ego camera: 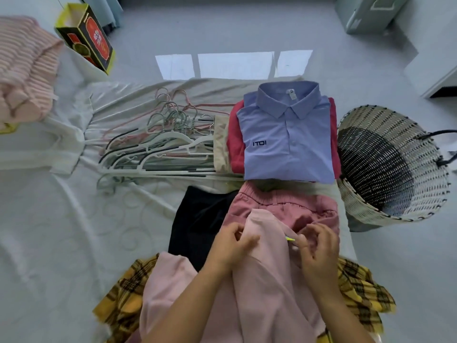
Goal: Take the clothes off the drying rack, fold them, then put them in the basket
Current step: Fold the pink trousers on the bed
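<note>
A pale pink garment (269, 280) lies bunched in front of me on the bed. My left hand (231, 246) pinches its upper edge, and my right hand (319, 251) grips the fabric beside a small yellow tag (290, 239). Under it lie darker pink trousers (284, 206), a black garment (197, 226) and a yellow plaid garment (123, 295). A folded blue polo shirt (286, 134) tops a stack with a red garment (235, 144). The woven basket (366, 211) stands to the right of the bed, tilted.
A heap of several hangers (160, 142) lies on the white bed sheet (61, 231) left of the folded stack. A pink striped garment (24, 70) sits at the far left, with a black and yellow box (86, 38) behind it.
</note>
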A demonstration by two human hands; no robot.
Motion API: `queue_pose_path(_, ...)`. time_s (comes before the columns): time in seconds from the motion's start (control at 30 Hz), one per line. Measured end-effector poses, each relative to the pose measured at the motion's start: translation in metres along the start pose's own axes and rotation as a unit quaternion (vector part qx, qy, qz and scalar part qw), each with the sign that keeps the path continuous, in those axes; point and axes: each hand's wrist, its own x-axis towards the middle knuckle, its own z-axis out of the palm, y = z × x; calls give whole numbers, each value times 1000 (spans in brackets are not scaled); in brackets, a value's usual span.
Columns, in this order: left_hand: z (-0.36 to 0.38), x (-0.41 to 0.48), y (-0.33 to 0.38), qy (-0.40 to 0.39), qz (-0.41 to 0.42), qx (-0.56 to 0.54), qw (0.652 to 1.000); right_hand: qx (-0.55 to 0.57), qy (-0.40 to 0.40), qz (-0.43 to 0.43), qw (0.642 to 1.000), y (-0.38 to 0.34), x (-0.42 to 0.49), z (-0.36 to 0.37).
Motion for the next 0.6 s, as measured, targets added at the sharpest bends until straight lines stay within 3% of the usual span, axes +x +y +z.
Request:
queue_pose_path(0.13, -15, -5, 11, 6, 4, -124, 992, 13, 9, 154, 988, 19, -22, -18)
queue_pose_path(0.23, -45, -23, 6, 17, 29, -156, 987, 53, -96, 204, 973, 22, -40, -29)
queue_pose_path(0.33, -81, -40, -5, 37, 24, -211, 977, 90, -166, 186, 964, 14, -53, -39)
queue_pose_path(0.43, -124, -59, -13, 43, 18, -257, 965, 54, -239, 124, 961, 4, -65, -51)
queue_pose_path(0.5, -150, -73, -18, 38, 24, -264, 964, 58, -240, 114, 962, -2, -73, -57)
queue_pose_path(0.6, -182, -103, -24, 20, 39, -255, 966, 134, -177, 113, 968, -21, -81, -71)
